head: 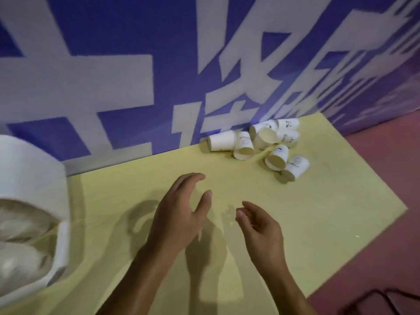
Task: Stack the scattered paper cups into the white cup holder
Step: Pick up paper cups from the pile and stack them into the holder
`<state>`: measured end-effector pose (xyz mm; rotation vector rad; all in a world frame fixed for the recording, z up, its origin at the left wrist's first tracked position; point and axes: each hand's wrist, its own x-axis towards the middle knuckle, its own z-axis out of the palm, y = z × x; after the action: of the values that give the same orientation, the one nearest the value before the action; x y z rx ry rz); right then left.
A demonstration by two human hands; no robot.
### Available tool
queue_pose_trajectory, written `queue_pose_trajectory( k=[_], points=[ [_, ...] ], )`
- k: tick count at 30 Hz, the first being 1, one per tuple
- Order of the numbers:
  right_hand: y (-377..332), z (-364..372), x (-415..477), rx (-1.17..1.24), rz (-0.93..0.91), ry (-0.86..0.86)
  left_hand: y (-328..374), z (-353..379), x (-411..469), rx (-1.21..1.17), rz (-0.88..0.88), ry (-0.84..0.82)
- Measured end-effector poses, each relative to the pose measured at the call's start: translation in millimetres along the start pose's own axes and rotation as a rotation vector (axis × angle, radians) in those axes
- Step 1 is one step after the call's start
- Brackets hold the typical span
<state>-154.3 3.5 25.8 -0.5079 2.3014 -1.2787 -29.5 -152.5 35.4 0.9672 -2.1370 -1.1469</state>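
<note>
Left hand (179, 214) and right hand (261, 226) hover with loose, empty grips; paper cups (263, 137) lie well beyond.

Colours before us
We see white paper cups (222, 140) with small dark prints, a pale yellow tabletop (318, 212), a blue wall banner (113, 30) with large white characters, a dull red floor (386, 201).

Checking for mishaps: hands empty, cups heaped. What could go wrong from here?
1. The paper cups lie on their sides, touching; pulling one out may send others rolling off the table.
2. The white cup holder stands far left, across from the heap, so each carry is long and a loose grip could drop a cup.
</note>
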Motion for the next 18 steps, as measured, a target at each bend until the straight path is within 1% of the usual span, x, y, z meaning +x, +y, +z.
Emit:
queue_pose_trajectory(
  k=[4,7,8,10,13,14,16,18],
  points=[
    [41,-70,51,0.052,0.107,0.076,38,113,68,0.151,-0.012,-0.183],
    [66,-115,83,0.077,0.172,0.117,66,200,104,0.134,-0.145,-0.251],
    [73,-129,93,0.083,0.192,0.125,74,227,113,0.109,-0.213,-0.242],
    [86,-153,113,0.084,0.211,0.142,85,275,130,0.048,-0.36,-0.172],
    [99,-178,138,0.085,0.247,0.138,91,323,149,-0.033,-0.531,-0.056],
    [104,-182,146,0.082,0.27,0.135,91,331,154,-0.02,-0.562,-0.031],
    [110,-186,162,0.073,0.319,0.128,90,339,159,0.081,-0.602,-0.006],
    [112,-183,180,0.084,0.364,0.145,92,335,160,0.173,-0.589,0.005]
  ],
)
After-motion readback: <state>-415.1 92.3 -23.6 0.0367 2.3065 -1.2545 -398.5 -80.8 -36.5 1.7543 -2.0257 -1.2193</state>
